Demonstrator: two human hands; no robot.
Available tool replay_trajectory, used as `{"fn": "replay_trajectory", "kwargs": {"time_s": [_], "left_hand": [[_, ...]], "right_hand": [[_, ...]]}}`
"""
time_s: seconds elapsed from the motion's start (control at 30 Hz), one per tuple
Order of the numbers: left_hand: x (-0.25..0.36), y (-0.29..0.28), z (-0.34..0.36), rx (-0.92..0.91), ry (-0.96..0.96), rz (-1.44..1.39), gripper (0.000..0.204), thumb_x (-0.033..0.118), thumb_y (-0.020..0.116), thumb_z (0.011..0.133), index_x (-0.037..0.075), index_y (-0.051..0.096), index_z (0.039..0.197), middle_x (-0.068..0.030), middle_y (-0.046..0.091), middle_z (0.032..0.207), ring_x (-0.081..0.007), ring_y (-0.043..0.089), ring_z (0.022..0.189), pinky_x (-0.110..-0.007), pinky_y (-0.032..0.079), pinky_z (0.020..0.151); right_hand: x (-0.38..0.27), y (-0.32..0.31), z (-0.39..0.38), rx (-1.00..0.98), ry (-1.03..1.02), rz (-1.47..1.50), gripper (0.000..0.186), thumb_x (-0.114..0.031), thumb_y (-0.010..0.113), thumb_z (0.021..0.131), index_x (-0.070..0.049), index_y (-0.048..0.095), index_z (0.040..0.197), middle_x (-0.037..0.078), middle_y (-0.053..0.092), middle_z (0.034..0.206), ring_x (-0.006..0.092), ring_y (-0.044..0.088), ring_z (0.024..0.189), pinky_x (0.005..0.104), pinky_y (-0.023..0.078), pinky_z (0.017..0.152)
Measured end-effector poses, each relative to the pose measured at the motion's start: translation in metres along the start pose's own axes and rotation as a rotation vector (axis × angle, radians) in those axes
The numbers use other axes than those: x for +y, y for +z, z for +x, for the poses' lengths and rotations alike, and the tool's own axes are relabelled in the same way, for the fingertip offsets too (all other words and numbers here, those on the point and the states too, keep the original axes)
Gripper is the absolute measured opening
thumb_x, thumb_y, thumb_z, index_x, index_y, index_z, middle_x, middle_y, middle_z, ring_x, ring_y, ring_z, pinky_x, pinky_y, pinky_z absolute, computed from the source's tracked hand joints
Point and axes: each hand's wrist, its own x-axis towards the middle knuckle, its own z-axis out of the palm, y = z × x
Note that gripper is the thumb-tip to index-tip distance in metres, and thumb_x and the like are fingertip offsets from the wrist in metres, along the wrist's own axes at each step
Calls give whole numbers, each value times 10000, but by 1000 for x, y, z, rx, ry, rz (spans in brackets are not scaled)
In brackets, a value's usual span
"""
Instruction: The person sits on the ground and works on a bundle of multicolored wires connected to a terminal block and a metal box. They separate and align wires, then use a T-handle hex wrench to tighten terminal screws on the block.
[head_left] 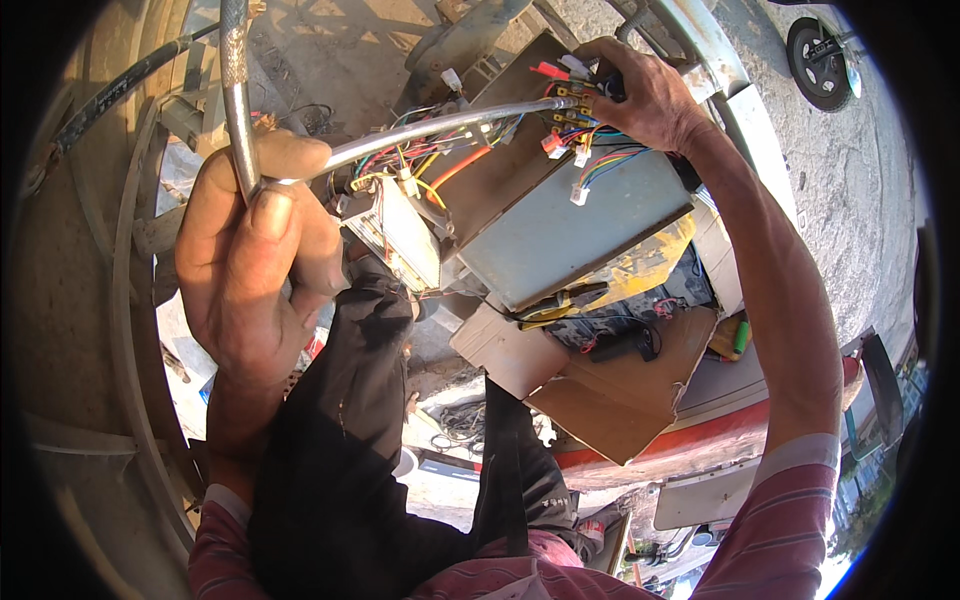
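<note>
Raised close at left, my left hand (262, 240) is closed, pinching a silvery hose-like length (440, 125) between thumb and fingers. One stretch, braided in look, rises from the hand to the top edge. The other runs right to a ridged end beside my right hand (645, 95). The right hand's fingers curl round a small dark piece I cannot make out. Under it lies a bunch of coloured wires with red and white plug connectors (570, 145). A finned metal box (397, 235) with more wires sits between the hands.
A pale flat panel (570, 230) lies below my right hand, with a yellow-and-black unit (640, 270) beside it. Torn cardboard (625, 385) sticks out nearer me. Curved metal bodywork (130, 250) borders the left side. A wheel (818, 65) shows at far right.
</note>
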Motion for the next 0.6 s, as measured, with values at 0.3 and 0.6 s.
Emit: {"fn": "replay_trajectory", "kwargs": {"time_s": [0.3, 0.6], "left_hand": [[-11, -9, 2, 147, -229, -389, 405, 239, 453, 1094, -80, 570, 1313, -58, 581, 729, -75, 355, 430, -246, 327, 425], [18, -20, 24, -105, 775, 1254, 270, 128, 720, 964, 10, 774, 1200, -153, 684, 1158, -233, 616, 963, -366, 510, 837]], "right_hand": [[1, 1, 1, 11, -7, -5, 554, -321, 696, 837, -118, 638, 1350, 153, 762, 1180, 324, 732, 1092, 450, 580, 962], [0, 0, 0, -6, 10, 25, 563, -324, 689, 831, -115, 636, 1351, 158, 754, 1194, 328, 724, 1106, 444, 573, 974]]}}
